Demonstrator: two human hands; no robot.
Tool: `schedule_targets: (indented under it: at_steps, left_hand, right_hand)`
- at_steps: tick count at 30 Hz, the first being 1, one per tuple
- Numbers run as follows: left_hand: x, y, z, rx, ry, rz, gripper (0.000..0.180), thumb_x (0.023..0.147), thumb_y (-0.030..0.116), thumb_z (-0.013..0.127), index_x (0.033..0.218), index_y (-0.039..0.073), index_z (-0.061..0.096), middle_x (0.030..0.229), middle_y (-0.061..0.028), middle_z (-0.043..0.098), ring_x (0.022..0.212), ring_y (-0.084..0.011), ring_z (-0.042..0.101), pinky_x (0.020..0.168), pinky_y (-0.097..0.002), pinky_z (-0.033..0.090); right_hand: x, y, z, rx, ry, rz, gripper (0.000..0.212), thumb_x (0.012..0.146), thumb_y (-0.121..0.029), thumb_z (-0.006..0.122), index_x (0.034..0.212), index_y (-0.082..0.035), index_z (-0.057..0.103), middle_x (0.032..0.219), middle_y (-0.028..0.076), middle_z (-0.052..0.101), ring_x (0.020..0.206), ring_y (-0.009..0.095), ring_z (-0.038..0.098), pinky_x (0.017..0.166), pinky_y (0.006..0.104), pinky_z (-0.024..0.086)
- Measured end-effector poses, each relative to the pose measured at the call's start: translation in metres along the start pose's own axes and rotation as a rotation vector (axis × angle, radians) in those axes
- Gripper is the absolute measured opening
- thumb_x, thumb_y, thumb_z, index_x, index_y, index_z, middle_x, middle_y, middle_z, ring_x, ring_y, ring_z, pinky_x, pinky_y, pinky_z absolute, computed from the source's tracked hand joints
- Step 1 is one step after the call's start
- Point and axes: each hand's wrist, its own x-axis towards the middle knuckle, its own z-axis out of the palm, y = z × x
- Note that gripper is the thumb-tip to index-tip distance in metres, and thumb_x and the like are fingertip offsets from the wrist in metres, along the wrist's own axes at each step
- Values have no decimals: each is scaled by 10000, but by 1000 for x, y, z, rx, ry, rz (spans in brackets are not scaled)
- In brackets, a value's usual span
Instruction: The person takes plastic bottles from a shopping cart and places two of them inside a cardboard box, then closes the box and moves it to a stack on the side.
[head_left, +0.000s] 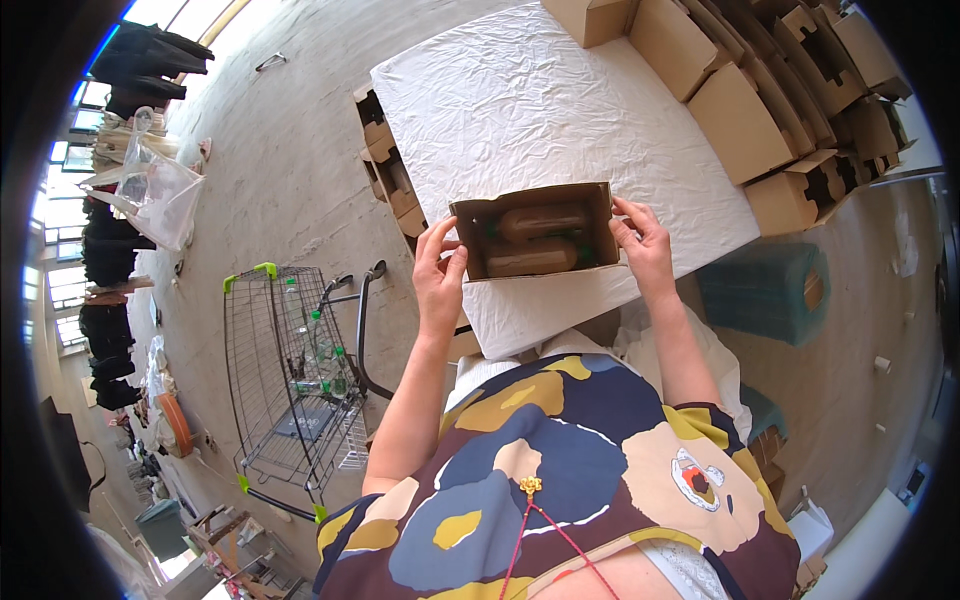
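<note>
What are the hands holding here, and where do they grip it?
An open cardboard box with two bottles, gripped at its side edges: left hand left side, right hand right side.

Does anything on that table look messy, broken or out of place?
Nothing looks damaged or spilled. The open cardboard box holds two brown bottles lying neatly side by side, steadied by the left hand and right hand. Only the white table cover is wrinkled.

Table (530, 100) ahead of me, covered in wrinkled white sheet, near edge just past my wrists. Open cardboard box (535, 232) lies on sheet at near edge, between my left hand (438, 268) and right hand (645, 245), both touching its sides; I see two brown bottles lying inside. Row of folded cardboard boxes (745, 120) sits along table's far-right side, well beyond right hand. One more box (590, 18) at far edge.
</note>
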Motion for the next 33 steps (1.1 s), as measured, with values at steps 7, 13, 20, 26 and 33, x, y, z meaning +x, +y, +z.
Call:
schedule_targets:
  at_steps: [7,13,20,26,33]
  left_hand:
    - [39,7,0,162,-141,-54,467,744,21,680,1199,70,591,1228,-32,461,792,-69,560,668,-231,465]
    - [79,-11,20,589,91,54,301,752,209,768,1000,85,650,945,-87,616,845,-276,613,766,-385,479]
    - [82,-18,34,430,220,-286,440,746,330,769,989,73,507,804,-94,617,803,-300,629,775,-433,486]
    - [75,-9,47,551,154,-227,578,781,411,736,1235,122,524,935,-181,687,894,-338,661,829,-435,498]
    - [76,-38,15,-25,-129,-335,397,909,222,672,1270,111,550,881,-90,656,781,-178,673,729,-323,542]
  right_hand:
    - [24,-1,0,-60,-63,120,480,799,-172,763,1230,-37,601,844,18,584,663,101,563,637,255,492]
    - [62,9,13,-531,36,133,519,765,-351,794,1133,-41,597,702,83,641,681,234,639,646,373,507]
    - [48,0,30,-486,188,89,411,760,-394,796,835,-47,588,708,89,658,676,260,651,655,391,509]
    - [51,-6,35,-655,69,70,457,745,-449,783,856,-44,603,781,120,682,743,313,674,689,416,521]
    - [56,4,40,-214,-267,377,258,854,-222,695,948,16,664,855,140,705,796,221,718,629,326,586]
